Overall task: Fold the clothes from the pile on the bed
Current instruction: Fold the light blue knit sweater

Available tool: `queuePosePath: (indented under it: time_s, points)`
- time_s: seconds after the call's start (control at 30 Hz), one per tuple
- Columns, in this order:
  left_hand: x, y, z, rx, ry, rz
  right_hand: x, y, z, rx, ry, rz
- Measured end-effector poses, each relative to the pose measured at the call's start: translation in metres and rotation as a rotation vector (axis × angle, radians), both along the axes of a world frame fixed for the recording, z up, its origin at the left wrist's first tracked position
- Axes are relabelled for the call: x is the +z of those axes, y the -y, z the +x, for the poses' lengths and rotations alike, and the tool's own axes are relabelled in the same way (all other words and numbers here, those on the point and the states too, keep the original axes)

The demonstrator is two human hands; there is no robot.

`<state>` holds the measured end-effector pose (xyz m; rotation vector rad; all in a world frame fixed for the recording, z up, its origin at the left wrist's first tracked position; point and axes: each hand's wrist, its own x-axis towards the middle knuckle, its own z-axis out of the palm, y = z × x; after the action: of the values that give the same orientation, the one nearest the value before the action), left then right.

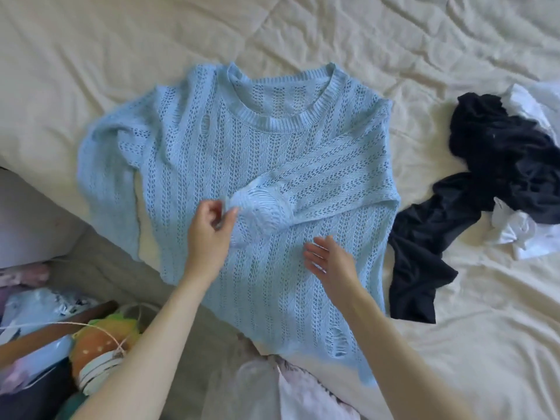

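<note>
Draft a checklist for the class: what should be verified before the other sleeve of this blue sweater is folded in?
1. Sweater lies flat, neckline up: ok.
2. Right-side sleeve folded across the body: ok.
3. Left hand pinches that sleeve's cuff: ok.
4. Right hand open, free to move: ok.
5. Left-side sleeve spread out, unfolded: ok.
6. Hem fully on the bed: not ok, overhangs the edge.

Cream rumpled bed (pixel 333 34), soft daylight.
</note>
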<state>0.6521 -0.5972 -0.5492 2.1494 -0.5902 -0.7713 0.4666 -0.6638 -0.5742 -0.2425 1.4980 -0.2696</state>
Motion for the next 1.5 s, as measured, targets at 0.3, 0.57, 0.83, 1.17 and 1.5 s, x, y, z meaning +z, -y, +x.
queuePosePath:
  time_s: [0.3, 0.57, 0.83, 1.17, 1.5]
  points:
    - [-0.019, -0.081, 0.041, 1.017, -0.772, -0.116, -0.004, -0.002, 0.053, 0.062, 0.038, 0.074]
    - [-0.022, -0.075, 0.066, 0.848, -0.856, -0.135, -0.009, -0.005, 0.066, -0.001, 0.006, 0.091]
    - [-0.025, -0.103, 0.047, 0.594, -0.251, 0.304, -0.007, -0.015, 0.047, 0.115, -0.106, 0.034]
    - [-0.037, -0.013, 0.014, -0.75, 0.531, 0.269, -0.016, 0.04, -0.011, 1.174, -0.883, -1.017]
    - [-0.074, -0.029, -0.059, -0.97, 0.448, 0.582, -0.044, 0.093, -0.083, 1.747, -0.889, -0.798]
